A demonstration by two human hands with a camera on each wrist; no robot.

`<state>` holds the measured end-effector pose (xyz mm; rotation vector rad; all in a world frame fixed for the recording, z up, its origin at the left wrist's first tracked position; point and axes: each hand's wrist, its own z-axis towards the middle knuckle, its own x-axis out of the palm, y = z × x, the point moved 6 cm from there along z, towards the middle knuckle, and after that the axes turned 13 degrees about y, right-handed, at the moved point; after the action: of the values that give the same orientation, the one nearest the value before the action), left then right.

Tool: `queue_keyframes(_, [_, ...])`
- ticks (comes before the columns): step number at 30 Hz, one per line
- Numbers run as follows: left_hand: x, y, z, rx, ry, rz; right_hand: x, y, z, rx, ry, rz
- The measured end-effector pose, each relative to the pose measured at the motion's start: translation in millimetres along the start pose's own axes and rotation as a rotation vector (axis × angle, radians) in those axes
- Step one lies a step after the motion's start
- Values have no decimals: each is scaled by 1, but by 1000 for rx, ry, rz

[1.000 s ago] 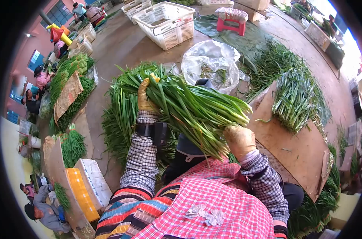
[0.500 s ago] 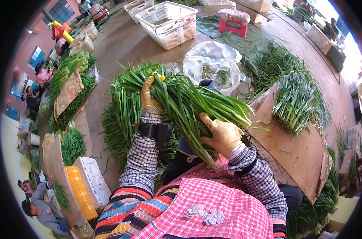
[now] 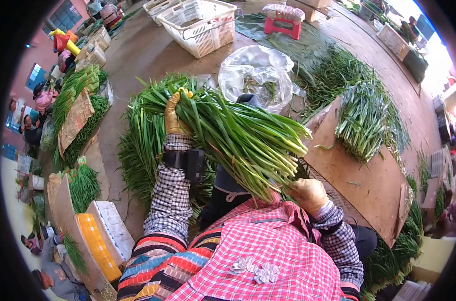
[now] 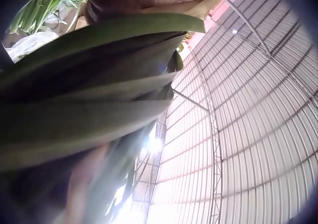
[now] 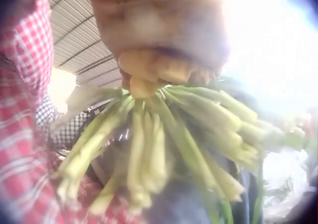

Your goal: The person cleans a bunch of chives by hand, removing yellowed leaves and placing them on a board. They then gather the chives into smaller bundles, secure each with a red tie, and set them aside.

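A thick bundle of long green stalks (image 3: 238,133) lies slantwise across the head view, its pale cut ends toward the right. Near its leafy end, the gloved left hand (image 3: 176,118) grips it, and a bit of yellow shows at the fingertips. The gloved right hand (image 3: 308,194) is at the lower edge of the pale ends with its fingers curled. In the right wrist view, the right hand's fingers and thumb (image 5: 144,87) pinch in among the fanned pale stalks (image 5: 149,154). Broad blurred leaves (image 4: 89,94) fill much of the left wrist view, hiding the left fingers.
More greens (image 3: 142,150) lie under and left of the bundle. A brown board (image 3: 358,183) and a stalk pile (image 3: 366,120) are on the right. Beyond are a clear plastic bag (image 3: 255,75), a white crate (image 3: 200,35) and a red stool (image 3: 283,27). Other people sit at left.
The right hand has gone from lying spread on the bundle to its lower right edge, fingers now curled. The left hand keeps its grip. The head view has shifted slightly.
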<state>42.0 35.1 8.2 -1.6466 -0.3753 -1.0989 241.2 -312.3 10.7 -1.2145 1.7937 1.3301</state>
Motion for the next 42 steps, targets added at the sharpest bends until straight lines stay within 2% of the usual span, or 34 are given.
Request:
queue_keyframes(1, [3, 0, -2, 5, -22, 1, 9, -11, -6, 16, -51, 1])
queue_keyframes(4, [3, 1, -4, 0, -48, -3, 35, -31, -11, 146, 1, -92])
queue_keyframes(5, [2, -1, -3, 1, -49, -6, 49, -43, -8, 302, 161, -98])
queue_keyframes(8, [1, -4, 0, 17, -40, -23, 79, -86, -31, 423, 163, -1])
queue_keyframes(9, [3, -3, 1, 35, -53, -44, 72, -81, -42, 484, 244, 55])
queue_keyframes(12, [10, -6, -6, 34, -32, -36, 22, -42, -41, 461, 170, 84])
queue_keyframes(14, [13, -6, -4, 36, -72, -39, -16, -10, -32, 301, -32, 260])
queue_keyframes(15, [15, -6, -5, 45, -70, -32, -41, 16, -28, 128, -231, 189])
queue_keyframes(16, [18, -6, -6, 51, -67, -26, -53, 31, -19, 78, -312, 96])
queue_keyframes(17, [20, -6, -5, 59, -60, -17, -73, 60, -10, 138, -245, -90])
queue_keyframes(19, [30, -7, -7, 70, -49, 3, -88, 99, 8, -196, -423, -198])
queue_keyframes(22, [48, -9, -15, 63, -45, 37, -87, 123, 47, -312, -519, -553])
queue_keyframes(24, [53, -12, -15, 102, -46, 61, -92, 119, 60, -335, -600, -244])
queue_keyframes(25, [58, -12, -16, 121, 34, 54, -97, 115, 64, -346, -634, -90])
queue_keyframes(27, [60, -13, -17, 124, 29, 59, -114, 102, 59, -533, -707, -40])
queue_keyframes(29, [65, -14, -19, 122, 20, 73, -124, 89, 50, -560, -709, 309])
queue_keyframes(30, [65, -14, -18, 115, 12, 80, -126, 77, 47, -655, -704, 605])
queue_keyframes(32, [62, -13, -17, 94, -4, 98, -134, 68, 30, -676, -622, 1283])
queue_keyframes(35, [62, -11, -16, 56, 35, 51, -141, 53, 12, -778, -549, 1365])
queue_keyframes(37, [63, -9, -16, 62, 62, 28, -125, 69, 20, -613, -395, 1127])
queue_keyframes(39, [67, -7, -15, 65, 80, 19, -116, 94, 33, -533, -421, 427])
queue_keyframes(40, [69, -7, -15, 69, 78, 20, -107, 108, 49, -120, -144, -16])
queue_keyframes(42, [70, -5, -18, 72, 56, 47, -76, 111, 72, -86, -200, -416])
